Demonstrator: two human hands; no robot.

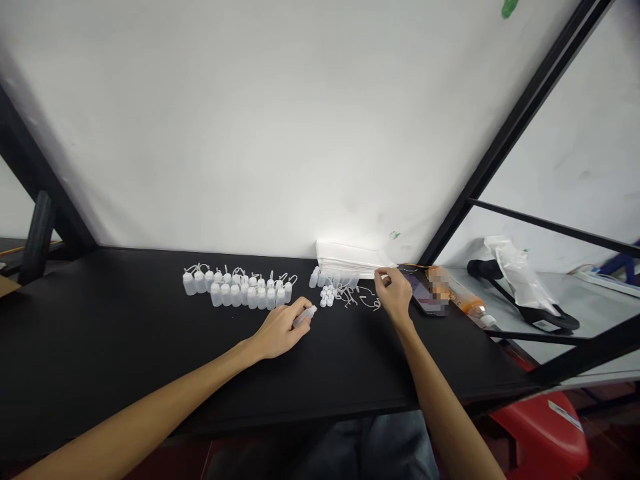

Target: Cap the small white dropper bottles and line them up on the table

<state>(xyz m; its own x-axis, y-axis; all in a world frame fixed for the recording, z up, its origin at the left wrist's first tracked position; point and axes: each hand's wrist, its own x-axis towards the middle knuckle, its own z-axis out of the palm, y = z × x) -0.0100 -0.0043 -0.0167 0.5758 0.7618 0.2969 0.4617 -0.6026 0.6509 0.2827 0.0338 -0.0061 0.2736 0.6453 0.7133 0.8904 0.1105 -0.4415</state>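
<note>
My left hand (280, 332) is closed around a small translucent squeeze bottle (303, 316), whose narrow tip points up and to the right. No cap shows on that tip. My right hand (397, 293) has its thumb and fingertips pinched together near a white stack (353, 253); whatever they may hold is too small to make out. Between the hands lie several small white caps (327, 295) and loose thin white straps (349, 295). Behind them stands a group of similar bottles (315, 277). Left of my left hand, capped bottles (245, 295) with looped straps stand in two rows.
All this rests on a black tabletop (150, 347) against a white wall. To the right are a phone (425, 297), an orange-labelled drink bottle (465, 300) lying down, and a black metal frame (520, 127). A red stool (545, 433) stands below.
</note>
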